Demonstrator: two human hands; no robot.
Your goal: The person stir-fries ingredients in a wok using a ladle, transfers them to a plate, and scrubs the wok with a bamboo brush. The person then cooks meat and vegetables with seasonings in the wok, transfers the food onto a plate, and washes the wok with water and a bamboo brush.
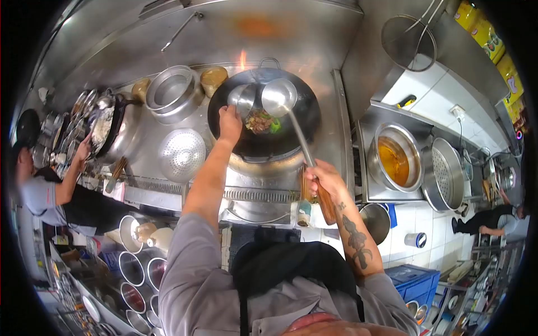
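Note:
A black wok (305, 106) sits on the burner in front of me, with browned meat and green vegetable pieces (261, 121) in its middle. My left hand (230, 124) is closed on the edge of a small metal bowl (242, 98), held over the wok's left side. In my right hand (324, 182) is the wooden handle of a ladle (279, 96); its round metal head is over the wok, right beside the bowl. A flame (242, 59) rises behind the wok's far rim. Whether anything is in the bowl, I cannot tell.
A perforated strainer (182, 155) and stacked metal pots (172, 95) stand to the left. On the right are a pot of amber liquid (395, 159) and a perforated pan (444, 176). One person (53, 193) works at far left, another (496, 221) stands at far right.

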